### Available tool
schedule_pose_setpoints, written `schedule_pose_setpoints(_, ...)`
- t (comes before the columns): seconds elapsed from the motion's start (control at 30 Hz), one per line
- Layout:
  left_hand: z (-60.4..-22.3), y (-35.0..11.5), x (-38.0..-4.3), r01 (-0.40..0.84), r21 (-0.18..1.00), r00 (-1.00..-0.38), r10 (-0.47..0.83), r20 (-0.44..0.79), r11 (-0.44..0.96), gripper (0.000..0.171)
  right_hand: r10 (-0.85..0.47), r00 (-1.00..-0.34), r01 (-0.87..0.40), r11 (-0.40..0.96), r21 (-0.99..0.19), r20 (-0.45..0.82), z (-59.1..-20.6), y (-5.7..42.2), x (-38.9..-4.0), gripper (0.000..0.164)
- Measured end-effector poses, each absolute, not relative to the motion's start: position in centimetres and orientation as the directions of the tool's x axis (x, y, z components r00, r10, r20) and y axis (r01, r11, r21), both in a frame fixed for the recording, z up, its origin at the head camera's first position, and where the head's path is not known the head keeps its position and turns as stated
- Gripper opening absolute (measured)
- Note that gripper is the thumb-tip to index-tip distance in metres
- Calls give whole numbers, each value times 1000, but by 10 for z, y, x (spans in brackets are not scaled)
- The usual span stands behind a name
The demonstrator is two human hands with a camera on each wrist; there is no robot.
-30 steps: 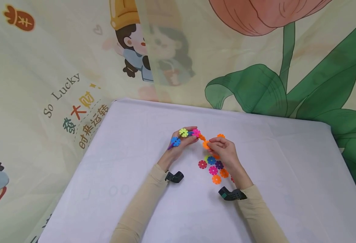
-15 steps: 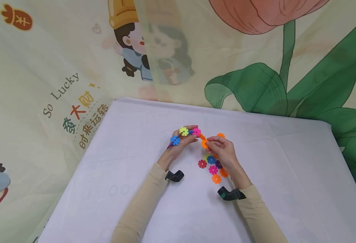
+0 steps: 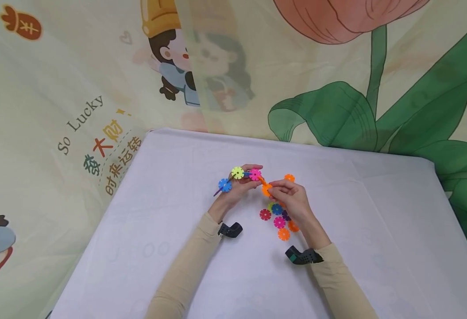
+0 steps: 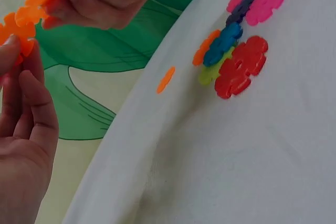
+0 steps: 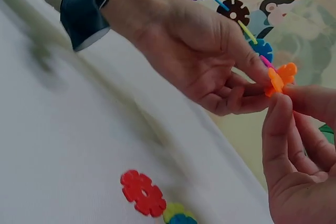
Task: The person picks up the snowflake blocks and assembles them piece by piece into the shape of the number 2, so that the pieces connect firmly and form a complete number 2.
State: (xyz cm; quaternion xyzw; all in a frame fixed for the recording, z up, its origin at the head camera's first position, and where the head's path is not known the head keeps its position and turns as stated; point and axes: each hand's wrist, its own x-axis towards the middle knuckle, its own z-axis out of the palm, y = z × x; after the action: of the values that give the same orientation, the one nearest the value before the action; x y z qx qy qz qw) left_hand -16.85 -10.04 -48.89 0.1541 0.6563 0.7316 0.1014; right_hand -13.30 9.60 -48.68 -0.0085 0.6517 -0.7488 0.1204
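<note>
Pinching the orange end disc [image 3: 267, 190] of the chain [image 3: 237, 173]: right hand [image 3: 294, 198]. Left hand [image 3: 236, 191] pinches the chain just beside it. Long axis arcs left from there, toward left wrist. Loose discs [image 3: 279, 222] sit nearer right hand. Fingertips hide the joint's slots; left wrist view crops most of chain.

Orange discs [image 4: 32, 12] in both hands [image 4: 26, 145]

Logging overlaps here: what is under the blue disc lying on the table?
A green disc sticks out from under the blue disc; its covered part is hidden. An orange disc peeks out beside it; whether it reaches underneath can't be told.
</note>
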Motion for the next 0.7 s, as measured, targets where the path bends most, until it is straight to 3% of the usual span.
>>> schedule_pose_setpoints(0.2,-483,-103,-169,119,992,-905,406,129,-48,41,-203,-966,195,-180,-964,-158,-481,96,-132,11)
schedule_pose_setpoints(0.43,-480,-100,-171,149,989,-890,434,142,-18,39,-222,-965,198,-255,-946,-142,-477,98,-132,22)
schedule_pose_setpoints(0.7,-484,-104,-168,148,989,-885,445,136,-8,40,-232,-963,189,-233,-954,-135,-475,95,-131,20)
